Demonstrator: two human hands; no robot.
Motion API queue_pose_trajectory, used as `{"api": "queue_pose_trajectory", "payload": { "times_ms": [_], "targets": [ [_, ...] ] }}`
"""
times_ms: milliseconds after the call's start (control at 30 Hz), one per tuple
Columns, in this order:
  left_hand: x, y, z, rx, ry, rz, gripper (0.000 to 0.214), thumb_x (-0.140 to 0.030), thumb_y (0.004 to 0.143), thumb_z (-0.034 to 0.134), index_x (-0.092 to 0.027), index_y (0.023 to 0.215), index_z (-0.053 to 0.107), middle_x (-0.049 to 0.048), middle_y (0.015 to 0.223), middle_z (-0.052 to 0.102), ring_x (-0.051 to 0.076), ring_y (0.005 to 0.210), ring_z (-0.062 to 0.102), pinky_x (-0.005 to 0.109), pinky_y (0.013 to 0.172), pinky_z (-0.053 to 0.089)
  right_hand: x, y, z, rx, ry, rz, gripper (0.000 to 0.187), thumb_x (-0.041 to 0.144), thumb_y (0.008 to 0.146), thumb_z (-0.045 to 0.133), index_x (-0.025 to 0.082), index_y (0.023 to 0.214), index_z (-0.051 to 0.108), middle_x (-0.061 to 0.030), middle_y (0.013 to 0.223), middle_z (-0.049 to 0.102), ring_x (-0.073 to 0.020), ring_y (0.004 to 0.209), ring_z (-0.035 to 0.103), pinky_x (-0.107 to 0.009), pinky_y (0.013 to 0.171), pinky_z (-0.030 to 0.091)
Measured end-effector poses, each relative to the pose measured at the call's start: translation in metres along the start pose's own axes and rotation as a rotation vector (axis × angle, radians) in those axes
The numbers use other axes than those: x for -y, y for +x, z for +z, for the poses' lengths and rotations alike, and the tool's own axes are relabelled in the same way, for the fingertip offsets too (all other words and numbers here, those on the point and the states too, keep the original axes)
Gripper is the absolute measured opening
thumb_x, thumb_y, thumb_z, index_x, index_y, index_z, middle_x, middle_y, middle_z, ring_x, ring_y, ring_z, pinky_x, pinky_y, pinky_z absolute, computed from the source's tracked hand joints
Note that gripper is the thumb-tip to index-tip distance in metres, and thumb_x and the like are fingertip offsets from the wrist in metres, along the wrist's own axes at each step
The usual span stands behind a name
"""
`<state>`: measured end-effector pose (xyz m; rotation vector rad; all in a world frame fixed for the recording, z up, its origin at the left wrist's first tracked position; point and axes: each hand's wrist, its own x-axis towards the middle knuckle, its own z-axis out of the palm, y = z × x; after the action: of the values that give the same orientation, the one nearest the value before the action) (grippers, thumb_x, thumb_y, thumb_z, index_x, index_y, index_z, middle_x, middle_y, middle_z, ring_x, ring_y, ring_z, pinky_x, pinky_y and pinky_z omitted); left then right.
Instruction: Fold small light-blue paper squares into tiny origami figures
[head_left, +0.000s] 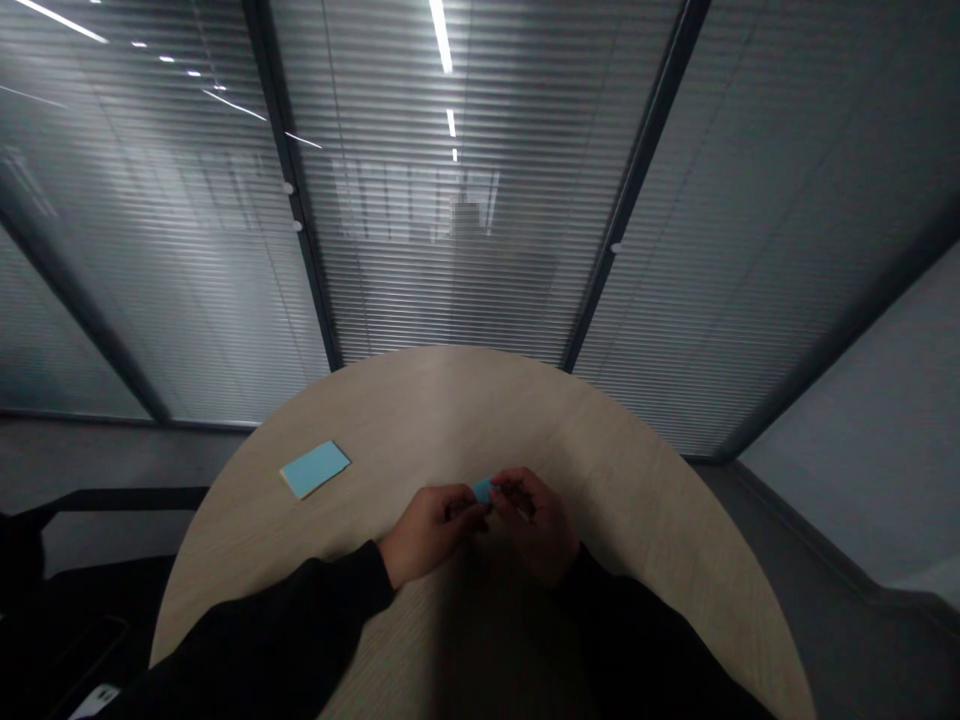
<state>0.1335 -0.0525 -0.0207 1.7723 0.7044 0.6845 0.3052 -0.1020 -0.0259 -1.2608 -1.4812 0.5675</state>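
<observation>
Head view: both hands are meeting just below the middle of the frame, over the round table [675,500]. The left hand [424,530] is pinching the paper [482,490] from the left, and the right hand [544,530] is gripping it from the right between thumb and fingers. The paper is showing as a small blue patch between the fingertips, slanting slightly up toward the right; fingers are covering its ends, so I cannot tell its full long axis. Table surface is stretching beyond the hands to the far rim, which is curving across mid-frame close to the blinds [450,290], and is also opening out to the right edge. At left, a blue pad [315,469] is lying near the rim, its long axis running from lower left to upper right. Dark sleeves [300,620] are crossing the near part of the table.
</observation>
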Motion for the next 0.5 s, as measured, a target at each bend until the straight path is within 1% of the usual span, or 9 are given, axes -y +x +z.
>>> {"api": "queue_pose_trajectory", "payload": {
  "times_ms": [167, 267, 367, 500],
  "targets": [
    [-0.0049, -0.0019, -0.0004, -0.018, 0.046, -0.015, 0.030, -0.040, 0.091, 0.055, -0.013, 0.083, 0.067, 0.0082, 0.080, 0.073, 0.017, 0.070, 0.065, 0.026, 0.063, 0.046, -0.0032, 0.0005, 0.0011, -0.025, 0.107, 0.069, 0.023, 0.039, 0.086, 0.061, 0.021, 0.099, 0.055, -0.0061, 0.090, 0.069, -0.0195, 0.078, 0.070, -0.031, 0.068, 0.055],
    [-0.0072, -0.0023, -0.0011, -0.023, 0.063, -0.014, 0.029, -0.039, 0.090, 0.056, -0.014, 0.082, 0.067, 0.0083, 0.080, 0.074, 0.017, 0.070, 0.065, 0.026, 0.062, 0.046, -0.0047, 0.0004, 0.0013, -0.017, 0.152, 0.093, 0.025, 0.040, 0.086, 0.061, 0.021, 0.101, 0.054, -0.0066, 0.090, 0.069, -0.0198, 0.078, 0.069, -0.032, 0.068, 0.055],
    [-0.0075, -0.0019, -0.0012, -0.021, 0.068, -0.022, 0.029, -0.039, 0.090, 0.056, -0.014, 0.082, 0.067, 0.0082, 0.080, 0.074, 0.017, 0.069, 0.064, 0.025, 0.061, 0.044, -0.0049, 0.0008, 0.0010, -0.004, 0.178, 0.093, 0.025, 0.040, 0.086, 0.060, 0.021, 0.102, 0.053, -0.0059, 0.086, 0.069, -0.0192, 0.075, 0.069, -0.032, 0.067, 0.054],
    [-0.0059, -0.0013, -0.0005, -0.018, 0.056, -0.008, 0.029, -0.041, 0.090, 0.057, -0.014, 0.082, 0.066, 0.0073, 0.079, 0.073, 0.016, 0.067, 0.062, 0.024, 0.060, 0.043, -0.0047, 0.0019, 0.0008, -0.001, 0.154, 0.083, 0.025, 0.038, 0.087, 0.060, 0.021, 0.104, 0.053, -0.0053, 0.086, 0.069, -0.0188, 0.075, 0.068, -0.031, 0.068, 0.054]
  ]
}}
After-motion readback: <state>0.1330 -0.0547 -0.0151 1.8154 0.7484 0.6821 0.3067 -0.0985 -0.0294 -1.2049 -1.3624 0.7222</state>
